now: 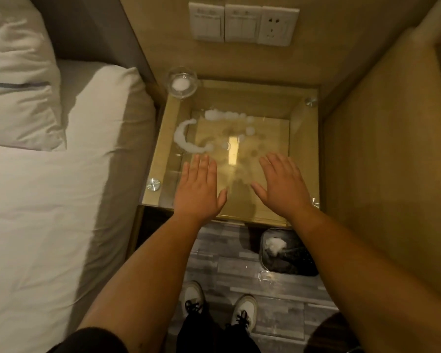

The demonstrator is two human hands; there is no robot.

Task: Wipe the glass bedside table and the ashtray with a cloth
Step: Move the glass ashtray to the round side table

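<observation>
The glass bedside table [301, 159] stands between the bed and a wooden side panel. White foam [186, 138] lies on its glass in a curved streak and a row of blobs toward the back left. A clear glass ashtray [180, 82] with white foam inside sits at the table's back left corner. My left hand [199, 189] and my right hand [283, 184] lie flat, palms down, fingers spread, over the front half of the glass. Neither holds anything. No cloth is in view.
A bed with white sheet [49, 200] and pillows [18, 80] fills the left. Wall switches and a socket [242, 24] sit above the table. A black waste bin [288, 253] with crumpled tissue stands on the grey floor below the table's front edge, beside my shoes [219, 301].
</observation>
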